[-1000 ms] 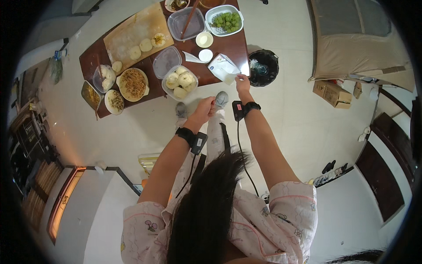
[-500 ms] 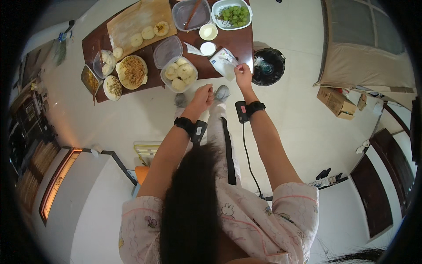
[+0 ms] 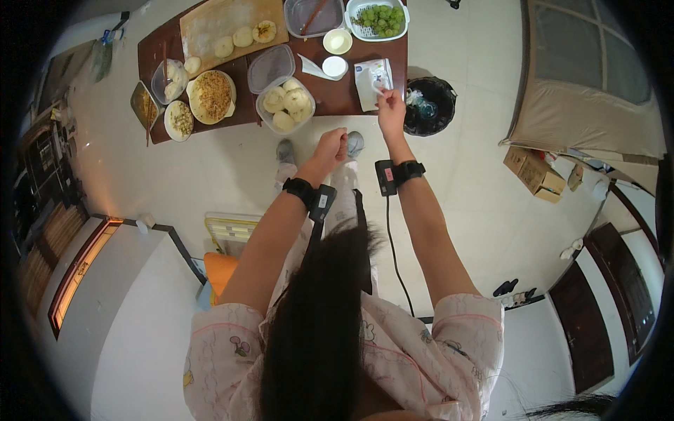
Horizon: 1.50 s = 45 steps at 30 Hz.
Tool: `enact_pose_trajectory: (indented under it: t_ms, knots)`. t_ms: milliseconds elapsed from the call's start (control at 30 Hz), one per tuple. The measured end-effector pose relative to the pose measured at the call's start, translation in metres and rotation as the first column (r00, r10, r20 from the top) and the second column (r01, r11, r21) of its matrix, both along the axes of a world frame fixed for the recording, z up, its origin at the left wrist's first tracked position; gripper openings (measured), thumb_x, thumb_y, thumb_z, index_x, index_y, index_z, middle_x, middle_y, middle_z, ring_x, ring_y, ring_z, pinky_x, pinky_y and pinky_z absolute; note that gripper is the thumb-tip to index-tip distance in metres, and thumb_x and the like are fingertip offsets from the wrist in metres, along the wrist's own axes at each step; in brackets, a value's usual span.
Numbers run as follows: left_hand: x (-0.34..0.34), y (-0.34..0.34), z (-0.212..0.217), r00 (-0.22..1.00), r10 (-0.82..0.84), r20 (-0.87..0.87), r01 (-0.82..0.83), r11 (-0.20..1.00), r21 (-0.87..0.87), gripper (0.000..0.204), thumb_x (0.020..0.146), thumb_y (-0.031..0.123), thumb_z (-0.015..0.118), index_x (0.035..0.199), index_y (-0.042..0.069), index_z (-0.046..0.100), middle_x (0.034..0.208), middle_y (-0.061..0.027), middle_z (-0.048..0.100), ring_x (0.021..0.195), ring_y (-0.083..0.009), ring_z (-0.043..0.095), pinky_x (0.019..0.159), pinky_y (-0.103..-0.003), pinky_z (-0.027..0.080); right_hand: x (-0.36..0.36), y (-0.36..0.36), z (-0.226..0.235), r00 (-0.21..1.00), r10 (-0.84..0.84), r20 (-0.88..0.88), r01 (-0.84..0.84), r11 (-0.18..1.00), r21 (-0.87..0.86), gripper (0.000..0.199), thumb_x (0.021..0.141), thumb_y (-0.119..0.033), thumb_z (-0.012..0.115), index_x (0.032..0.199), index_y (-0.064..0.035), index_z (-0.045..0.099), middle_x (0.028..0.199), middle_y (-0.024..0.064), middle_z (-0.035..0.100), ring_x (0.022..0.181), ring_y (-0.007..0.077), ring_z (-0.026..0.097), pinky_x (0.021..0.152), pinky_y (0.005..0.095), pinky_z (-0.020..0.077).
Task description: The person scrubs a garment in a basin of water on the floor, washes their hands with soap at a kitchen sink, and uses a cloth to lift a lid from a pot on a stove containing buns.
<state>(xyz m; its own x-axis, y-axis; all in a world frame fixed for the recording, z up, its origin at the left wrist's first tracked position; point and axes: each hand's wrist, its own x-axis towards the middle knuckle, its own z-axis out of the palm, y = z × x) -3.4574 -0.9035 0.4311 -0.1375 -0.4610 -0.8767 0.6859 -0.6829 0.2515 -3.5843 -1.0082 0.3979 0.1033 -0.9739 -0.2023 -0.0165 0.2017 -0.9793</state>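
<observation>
My right hand [image 3: 391, 109] is pinched at the table's front edge. Between its fingertips is a white tissue [image 3: 380, 90], over the near part of a tissue pack [image 3: 373, 76]. Whether the tissue is still partly inside the pack, I cannot tell. My left hand [image 3: 330, 150] is curled into a fist in front of the table, apart from everything on it; any contents are hidden. Closest to that fist is a clear square tub [image 3: 309, 115] of pale round dough pieces [image 3: 298, 99]. Its lid [image 3: 271, 67] lies behind it.
On the dark red table [image 3: 337, 99] are a white tub [image 3: 335, 67], a cup [image 3: 338, 41], a grape basket [image 3: 357, 32] and a dough board [image 3: 203, 35]. Bowls of chopped filling [image 3: 211, 97] stand left. A black-lined bin [image 3: 441, 125] is right of the table. A cable [image 3: 394, 245] hangs from my right wrist.
The tissue pack was skewed and now lies straighter on the table. My right hand stays pinched beside it, with the tissue now over the pack's near part. My left fist has shifted slightly right.
</observation>
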Motion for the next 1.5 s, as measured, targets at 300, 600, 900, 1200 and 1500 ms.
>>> enact_pose_trajectory:
  t_ms: [300, 600, 900, 1200, 1500]
  knots:
    - [0.004, 0.005, 0.002, 0.999, -0.034, -0.001, 0.034, 0.999, 0.039, 0.022, 0.082, 0.023, 0.043, 0.062, 0.013, 0.038, 0.046, 0.0063, 0.023, 0.039, -0.0072, 0.019, 0.038, -0.022, 0.017, -0.002, -0.016, 0.011, 0.988, -0.068, 0.138, 0.044, 0.985, 0.166, 0.012, 0.077, -0.005, 0.054, 0.072, -0.0024, 0.043, 0.082, 0.0078, 0.054, 0.066, 0.0088, 0.050, 0.057, 0.0229, 0.0458]
    - [0.019, 0.003, 0.017, 0.996, -0.008, -0.090, 0.002, 0.998, -0.067, 0.021, 0.082, 0.022, 0.044, 0.065, 0.012, 0.038, 0.046, 0.0066, 0.024, 0.038, -0.0065, 0.018, 0.038, -0.020, 0.017, -0.005, -0.014, 0.032, 0.980, -0.089, 0.179, 0.065, 0.988, 0.139, 0.012, 0.077, -0.009, 0.056, 0.070, -0.0049, 0.047, 0.067, -0.0008, 0.050, 0.061, 0.0051, 0.044, 0.057, 0.0179, 0.0360]
    - [0.027, 0.007, 0.039, 0.997, 0.060, -0.048, -0.064, 0.993, -0.100, 0.019, 0.079, 0.017, 0.042, 0.063, 0.010, 0.038, 0.046, 0.0058, 0.024, 0.037, -0.0058, 0.020, 0.035, -0.020, 0.017, 0.003, -0.019, 0.034, 0.965, -0.226, 0.136, 0.198, 0.962, 0.190, 0.013, 0.078, -0.011, 0.054, 0.073, -0.0054, 0.043, 0.072, 0.0020, 0.051, 0.064, 0.0093, 0.049, 0.056, 0.0248, 0.0467]
    - [0.029, 0.021, 0.048, 0.995, 0.022, -0.099, -0.043, 0.976, -0.214, 0.023, 0.080, 0.024, 0.043, 0.062, 0.011, 0.040, 0.049, 0.0049, 0.029, 0.042, -0.0057, 0.026, 0.039, -0.020, 0.021, -0.017, -0.023, 0.060, 0.990, -0.121, 0.074, 0.111, 0.986, 0.122, 0.011, 0.077, -0.012, 0.052, 0.071, -0.0051, 0.047, 0.061, -0.0005, 0.048, 0.053, 0.0073, 0.045, 0.050, 0.0199, 0.0377]
    - [0.013, 0.054, 0.093, 0.845, 0.317, -0.431, -0.470, 0.825, -0.315, 0.037, 0.084, 0.032, 0.032, 0.098, 0.003, 0.052, 0.083, -0.0109, 0.056, 0.084, -0.0242, 0.055, 0.078, -0.035, 0.044, 0.012, 0.128, 0.150, 0.870, 0.416, 0.263, -0.492, 0.756, 0.431, 0.025, 0.081, -0.027, 0.041, 0.076, -0.0048, 0.051, 0.065, 0.0000, 0.047, 0.061, 0.0088, 0.046, 0.057, 0.0195, 0.0381]
